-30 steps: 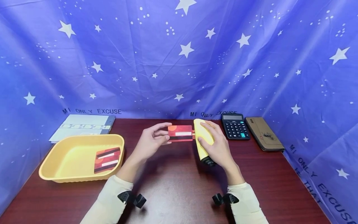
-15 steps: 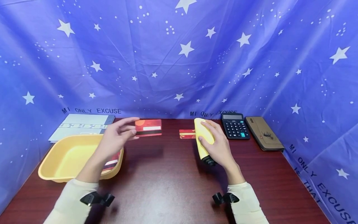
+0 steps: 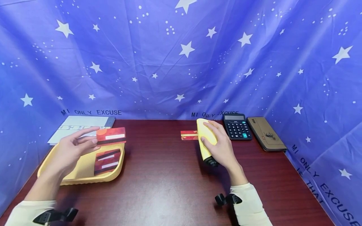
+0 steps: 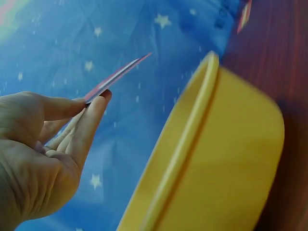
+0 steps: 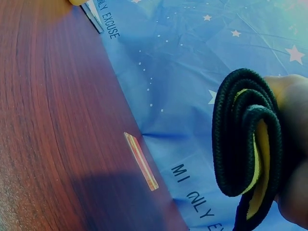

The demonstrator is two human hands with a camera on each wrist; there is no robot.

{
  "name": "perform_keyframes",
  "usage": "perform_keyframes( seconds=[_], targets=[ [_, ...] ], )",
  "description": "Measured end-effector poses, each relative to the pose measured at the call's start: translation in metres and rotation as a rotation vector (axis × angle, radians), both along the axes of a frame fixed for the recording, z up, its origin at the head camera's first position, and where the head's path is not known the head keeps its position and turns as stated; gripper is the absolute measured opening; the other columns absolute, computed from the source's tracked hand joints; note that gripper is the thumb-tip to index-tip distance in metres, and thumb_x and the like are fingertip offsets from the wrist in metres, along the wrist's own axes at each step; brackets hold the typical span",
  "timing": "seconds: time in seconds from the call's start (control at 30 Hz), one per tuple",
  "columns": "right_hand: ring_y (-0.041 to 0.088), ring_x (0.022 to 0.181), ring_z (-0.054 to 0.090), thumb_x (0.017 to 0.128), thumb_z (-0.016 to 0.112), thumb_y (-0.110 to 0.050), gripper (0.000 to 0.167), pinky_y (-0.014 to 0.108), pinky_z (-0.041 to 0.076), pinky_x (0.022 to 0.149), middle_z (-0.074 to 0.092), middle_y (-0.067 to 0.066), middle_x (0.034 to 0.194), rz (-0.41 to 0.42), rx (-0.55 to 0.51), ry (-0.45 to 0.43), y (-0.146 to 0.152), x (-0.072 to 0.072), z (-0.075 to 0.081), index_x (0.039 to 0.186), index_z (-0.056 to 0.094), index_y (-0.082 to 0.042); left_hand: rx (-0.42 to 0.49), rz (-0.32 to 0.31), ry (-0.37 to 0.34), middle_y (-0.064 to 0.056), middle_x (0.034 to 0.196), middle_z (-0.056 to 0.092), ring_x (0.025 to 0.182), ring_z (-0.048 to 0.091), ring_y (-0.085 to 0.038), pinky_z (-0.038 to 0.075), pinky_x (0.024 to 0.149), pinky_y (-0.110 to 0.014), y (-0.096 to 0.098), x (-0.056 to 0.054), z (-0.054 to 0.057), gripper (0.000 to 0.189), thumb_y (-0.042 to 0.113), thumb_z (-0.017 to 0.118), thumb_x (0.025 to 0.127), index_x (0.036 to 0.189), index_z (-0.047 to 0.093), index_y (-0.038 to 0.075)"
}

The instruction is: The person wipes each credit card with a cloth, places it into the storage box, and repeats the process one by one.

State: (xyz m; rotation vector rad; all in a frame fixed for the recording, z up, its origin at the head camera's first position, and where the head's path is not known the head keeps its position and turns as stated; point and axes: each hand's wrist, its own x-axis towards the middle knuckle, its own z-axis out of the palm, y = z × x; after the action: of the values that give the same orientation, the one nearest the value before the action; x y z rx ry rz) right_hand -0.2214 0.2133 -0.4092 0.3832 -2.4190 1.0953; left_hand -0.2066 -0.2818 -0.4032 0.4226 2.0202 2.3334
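My left hand (image 3: pixel 70 152) pinches a red bank card (image 3: pixel 111 136) by its left end, over the yellow plastic basin (image 3: pixel 82 181). In the left wrist view the card (image 4: pixel 113 82) shows nearly edge-on between thumb and fingers, beside the basin's rim. Inside the basin, red cards (image 3: pixel 106 161) with dark stripes lie at the right side. My right hand (image 3: pixel 220 146) grips a folded yellow cloth (image 3: pixel 205 135) with a dark edge; the right wrist view shows its rolled layers (image 5: pixel 248 134) end-on. A red and gold card (image 3: pixel 189 135) lies on the table just left of the cloth.
A black calculator (image 3: pixel 237 128) and a brown wallet (image 3: pixel 266 135) lie at the back right. At the back left, a pale box or book (image 3: pixel 93 121) lies behind the basin. A blue star-patterned curtain (image 3: pixel 158 56) stands around the dark red wooden table (image 3: pixel 164 182).
My left hand has carried its card leftward, from beside the cloth to over the basin. The red and gold card came into fuller view. My right hand has stayed put, still gripping the cloth.
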Motion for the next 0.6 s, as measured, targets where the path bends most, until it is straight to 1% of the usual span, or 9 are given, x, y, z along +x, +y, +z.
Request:
perform_keyframes(
  seconds=[0.17,0.27,0.3,0.4,0.5,0.6],
  targets=[
    [0.029,0.138,0.051,0.088,0.079,-0.016,0.056,0.049,0.048,0.107,0.054,0.006,0.151,-0.003,0.0,-0.007,0.0,0.0,0.0,0.141,0.063,-0.019,0.011,-0.024,-0.053,0.0,0.109,0.079,0.096,0.077,-0.011,0.066,0.083,-0.029,-0.027,0.003,-0.013,0.048,-0.014,0.057,0.098,0.134,0.067,0.015],
    [0.029,0.139,0.051,0.088,0.079,-0.015,0.056,0.05,0.048,0.108,0.054,0.006,0.151,-0.001,0.0,-0.006,0.0,-0.001,-0.001,0.141,0.063,-0.019,0.012,-0.011,-0.095,0.0,0.107,0.079,0.096,0.077,-0.01,0.066,0.082,-0.03,-0.037,0.003,-0.02,0.047,-0.014,0.058,0.097,0.13,0.07,0.017],
    [0.029,0.139,0.052,0.088,0.079,-0.015,0.056,0.049,0.048,0.108,0.054,0.006,0.151,-0.001,-0.001,-0.006,0.001,-0.001,-0.001,0.141,0.063,-0.019,-0.004,-0.005,-0.101,0.001,0.107,0.079,0.096,0.077,-0.01,0.066,0.082,-0.03,-0.039,0.003,-0.022,0.046,-0.013,0.059,0.097,0.129,0.07,0.018],
    [0.028,0.138,0.052,0.088,0.079,-0.015,0.056,0.049,0.048,0.107,0.054,0.005,0.151,-0.003,-0.002,-0.01,0.001,-0.001,-0.001,0.141,0.063,-0.02,-0.11,0.03,-0.11,0.005,0.103,0.079,0.093,0.076,-0.007,0.066,0.081,-0.028,-0.042,0.0,-0.027,0.043,-0.01,0.062,0.097,0.128,0.071,0.019],
    [0.028,0.138,0.052,0.088,0.079,-0.016,0.056,0.048,0.048,0.105,0.053,0.005,0.151,-0.006,-0.003,-0.021,0.001,0.0,-0.001,0.142,0.063,-0.02,-0.281,0.069,-0.097,0.012,0.1,0.078,0.091,0.074,-0.003,0.067,0.078,-0.025,-0.04,-0.003,-0.031,0.041,-0.005,0.066,0.096,0.13,0.07,0.018],
    [0.028,0.138,0.051,0.088,0.079,-0.015,0.057,0.049,0.048,0.105,0.053,0.005,0.152,-0.005,0.0,-0.028,0.001,0.0,-0.001,0.142,0.062,-0.02,-0.458,0.101,-0.098,0.016,0.098,0.077,0.089,0.073,0.0,0.066,0.077,-0.023,-0.035,-0.007,-0.033,0.041,0.003,0.069,0.097,0.137,0.066,0.011]
  ],
)
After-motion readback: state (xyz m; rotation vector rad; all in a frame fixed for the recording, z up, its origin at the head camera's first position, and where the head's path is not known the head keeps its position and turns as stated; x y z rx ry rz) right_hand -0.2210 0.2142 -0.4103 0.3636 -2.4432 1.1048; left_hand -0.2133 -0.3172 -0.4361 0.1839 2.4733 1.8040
